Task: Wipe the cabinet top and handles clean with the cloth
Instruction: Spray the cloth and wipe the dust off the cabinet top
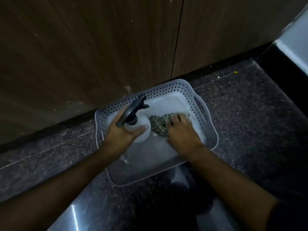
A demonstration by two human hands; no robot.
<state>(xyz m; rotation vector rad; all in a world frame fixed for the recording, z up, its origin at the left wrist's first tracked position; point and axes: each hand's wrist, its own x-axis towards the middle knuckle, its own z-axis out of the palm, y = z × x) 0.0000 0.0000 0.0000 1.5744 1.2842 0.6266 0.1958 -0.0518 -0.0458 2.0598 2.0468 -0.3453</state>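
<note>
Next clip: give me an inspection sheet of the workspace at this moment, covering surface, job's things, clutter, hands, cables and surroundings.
Surface: dark speckled stone floor, with small crumbs near the cabinet base.
Job's things: checked cloth lying bunched in the white perforated basket; spray bottle, black trigger head, also in the basket.
Clutter: a yellow scrap on the floor at far right; nothing else seen.
Hands: left hand wraps the spray bottle in its grip; right hand rests on the cloth, fingers curled into it.
Cables: nothing seen.
Surroundings: brown wood-grain cabinet doors with pale spots and a smear near the bottom; no handles in view; a pale object at the upper right edge, unclear.
</note>
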